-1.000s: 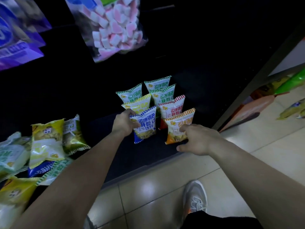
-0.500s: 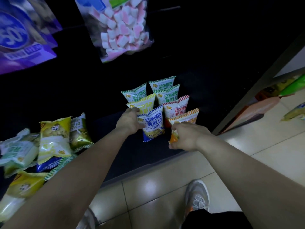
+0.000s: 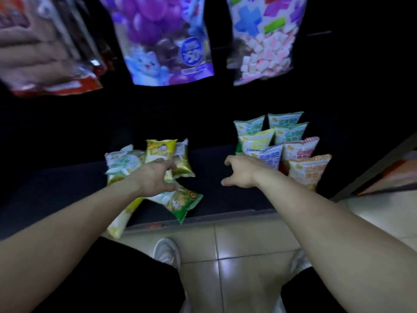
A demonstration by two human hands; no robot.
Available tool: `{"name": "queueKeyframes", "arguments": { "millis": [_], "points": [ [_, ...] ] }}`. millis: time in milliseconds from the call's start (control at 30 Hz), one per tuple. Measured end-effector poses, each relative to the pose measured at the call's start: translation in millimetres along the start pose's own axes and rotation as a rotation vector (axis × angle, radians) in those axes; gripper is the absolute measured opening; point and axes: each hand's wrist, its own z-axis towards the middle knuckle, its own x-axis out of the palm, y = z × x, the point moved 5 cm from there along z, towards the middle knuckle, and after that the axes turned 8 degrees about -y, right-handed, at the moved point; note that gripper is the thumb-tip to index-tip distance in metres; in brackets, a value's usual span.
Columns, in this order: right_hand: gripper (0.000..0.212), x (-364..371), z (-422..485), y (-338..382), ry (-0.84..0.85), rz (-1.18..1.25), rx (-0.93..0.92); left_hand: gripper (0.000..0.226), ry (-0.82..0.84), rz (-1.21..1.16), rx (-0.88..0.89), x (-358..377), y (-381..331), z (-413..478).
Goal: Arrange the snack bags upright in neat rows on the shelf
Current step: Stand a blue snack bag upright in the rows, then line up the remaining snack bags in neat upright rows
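Several small snack bags stand upright in two rows at the right of the dark shelf (image 3: 67,190); an orange bag (image 3: 309,170) is at the front, a red one (image 3: 300,150) behind it, a blue one (image 3: 272,155) beside it. A loose heap lies at the left: a yellow bag (image 3: 159,150), a gold bag (image 3: 182,163), a green-edged bag (image 3: 180,202) flat by the shelf edge. My left hand (image 3: 155,177) hovers over the heap above the green-edged bag, fingers spread. My right hand (image 3: 242,170) is open just left of the blue bag, holding nothing.
Large hanging bags fill the rack above: a purple candy bag (image 3: 167,41), a pink-and-white marshmallow bag (image 3: 266,41), a blurred red-trimmed bag (image 3: 45,53). Below the shelf edge are beige floor tiles (image 3: 237,240) and my shoe (image 3: 167,251). A grey upright post (image 3: 374,168) bounds the shelf on the right.
Both hands have let go of the blue and orange bags, which stay upright. My left hand moved left to the loose heap. The camera swung left and up.
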Motion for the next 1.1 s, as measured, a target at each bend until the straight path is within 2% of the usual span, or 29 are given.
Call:
{"name": "queueKeyframes", "arguments": {
  "millis": [67,167,233,333,500,600,667,733,833,967,1100],
  "points": [
    [0.072,9.6,3.1,20.0,0.003,0.031,-0.030,0.074,0.035,-0.020,-0.084,4.8,37.5,-17.4],
    [0.069,30.9,12.7,37.4,0.036,-0.023,-0.056,0.074,0.005,-0.010,-0.152,10.2,79.3,-27.7],
    [0.068,49.9,25.7,44.3,0.068,-0.072,-0.047,0.075,0.028,0.002,-0.159,20.9,96.0,-29.9],
    [0.069,91.7,54.7,52.4,0.120,-0.006,0.012,0.079,0.078,0.023,-0.132,41.7,113.1,-28.1],
    [0.085,168.7,105.0,75.1,0.192,0.223,0.088,0.078,0.101,-0.037,-0.130,58.4,137.7,-22.8],
    [0.097,200.0,130.4,87.6,0.228,0.204,0.062,0.076,0.102,-0.094,-0.171,64.6,151.8,-25.1],
    [0.096,214.9,141.6,91.7,0.262,0.186,0.048,0.074,0.112,-0.119,-0.195,68.7,159.6,-27.2],
    [0.090,225.1,148.7,91.6,0.287,0.219,0.047,0.073,0.125,-0.141,-0.209,71.4,164.4,-28.0],
    [0.096,231.4,152.5,88.1,0.306,0.291,0.084,0.073,0.128,-0.158,-0.219,71.1,165.7,-27.0],
    [0.084,227.1,151.9,85.8,0.255,0.195,0.085,0.070,0.102,-0.160,-0.226,66.4,161.6,-25.8],
    [0.083,214.8,140.7,76.9,0.242,0.193,0.110,0.068,0.078,-0.163,-0.213,60.2,156.1,-24.8]
  ]
}}
